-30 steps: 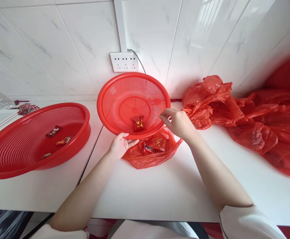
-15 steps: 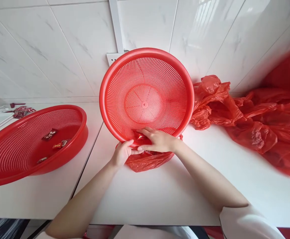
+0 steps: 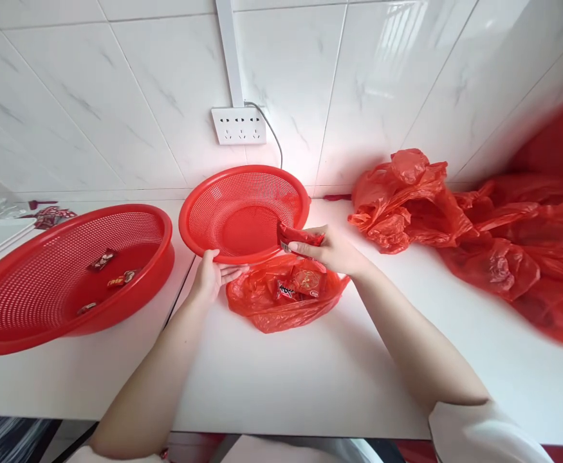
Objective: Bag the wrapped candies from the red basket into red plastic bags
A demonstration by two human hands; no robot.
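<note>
A round red basket (image 3: 252, 231) rests on the white table near the wall, no contents visible in it. My left hand (image 3: 210, 276) is at its front rim, thumb on the edge and fingers spread beneath. Between the thumb and fingers of my right hand (image 3: 327, 251) is a red packet (image 3: 300, 236), held at the basket's front right rim. Just in front lies an open red plastic bag (image 3: 266, 312) with several wrapped snacks (image 3: 305, 283) inside.
At the left, a larger red basket (image 3: 30, 289) holds a few small wrapped pieces (image 3: 101, 259). Crumpled red bags (image 3: 498, 257) cover the right side. A power strip (image 3: 240, 125) with a cable is on the tiled wall (image 3: 165, 71).
The middle basket has come down from its tilt and sits lower and flatter, uncovering the bag's contents and the sockets. My right hand has lifted a packet; my left hand has shifted left.
</note>
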